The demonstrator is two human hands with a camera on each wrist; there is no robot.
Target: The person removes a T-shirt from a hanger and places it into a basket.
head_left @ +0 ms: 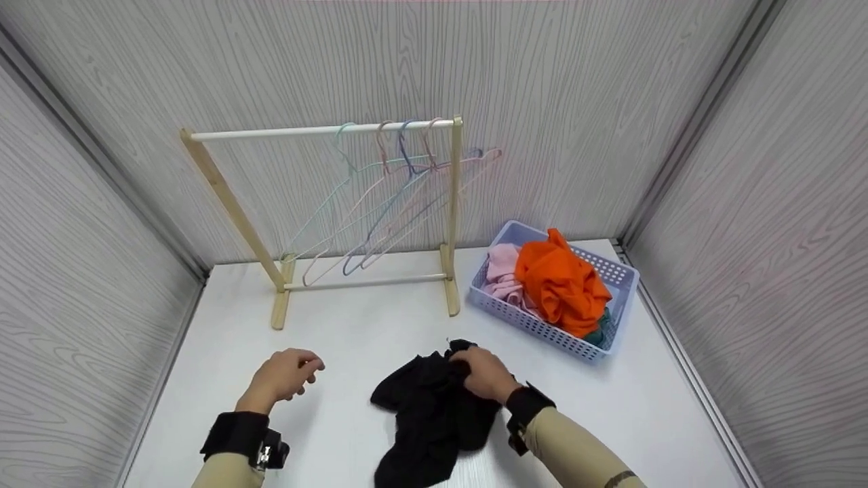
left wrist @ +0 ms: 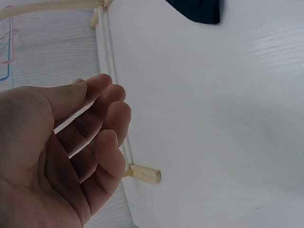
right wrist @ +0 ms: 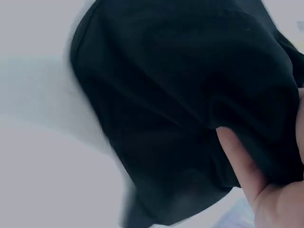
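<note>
A crumpled black garment [head_left: 434, 413] hangs down from my right hand [head_left: 485, 373] over the front middle of the white table. That hand grips the cloth near its top; in the right wrist view the thumb [right wrist: 242, 164] presses into the dark fabric [right wrist: 171, 95], and the other fingers are mostly hidden. Off to the garment's left, my left hand [head_left: 288, 376] is held above the table with its fingers loosely curled and nothing in them. In the left wrist view a corner of the dark cloth [left wrist: 202, 9] shows at the top, apart from the left hand [left wrist: 61, 147].
Behind the hands stands a rack with wooden posts [head_left: 230, 210] and a white rail [head_left: 271, 133]. Several pastel hangers [head_left: 369, 227] hang toward its right end. At the back right, a lavender basket [head_left: 536, 330] holds orange cloth [head_left: 563, 285], pink cloth [head_left: 503, 271] and some green cloth.
</note>
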